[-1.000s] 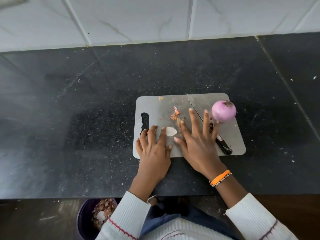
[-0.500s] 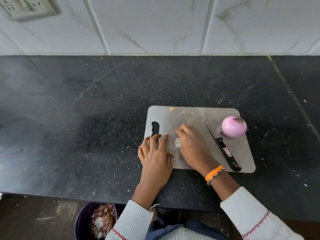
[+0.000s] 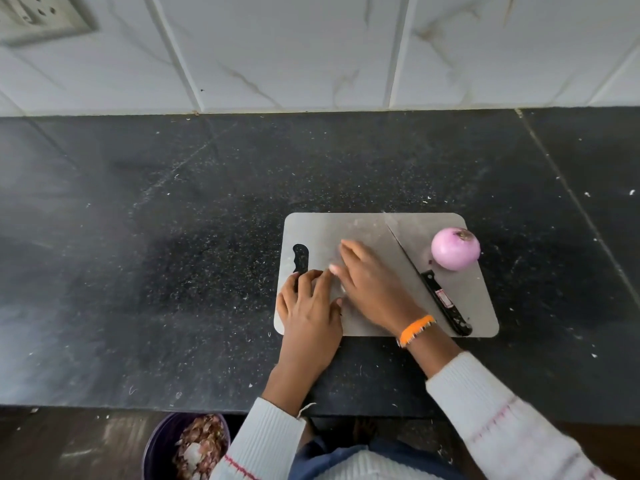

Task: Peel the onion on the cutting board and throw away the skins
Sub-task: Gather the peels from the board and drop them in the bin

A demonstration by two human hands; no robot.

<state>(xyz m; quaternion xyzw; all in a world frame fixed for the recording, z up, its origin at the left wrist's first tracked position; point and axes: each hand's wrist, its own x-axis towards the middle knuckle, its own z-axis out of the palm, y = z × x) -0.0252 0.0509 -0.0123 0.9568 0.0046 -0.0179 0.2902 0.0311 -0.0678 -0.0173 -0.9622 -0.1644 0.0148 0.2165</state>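
Observation:
A peeled pink onion (image 3: 455, 248) sits at the far right corner of the grey cutting board (image 3: 360, 226). My left hand (image 3: 310, 308) lies flat on the board's near left part, fingers straight, beside the handle slot. My right hand (image 3: 372, 284) lies flat on the board just right of it, fingers extended toward the left hand and motion-blurred. A small pale scrap shows between the two hands; the other skin pieces are hidden under them.
A black-handled knife (image 3: 441, 297) lies diagonally on the board between my right hand and the onion. A purple bin (image 3: 152, 448) holding onion skins stands on the floor below the black counter's front edge. A wall socket (image 3: 38, 19) is at the top left.
My right hand has swept leftward across the board toward my left hand, covering the skin scraps that lay in the middle. The left hand, knife and onion stayed put; the camera tilted up.

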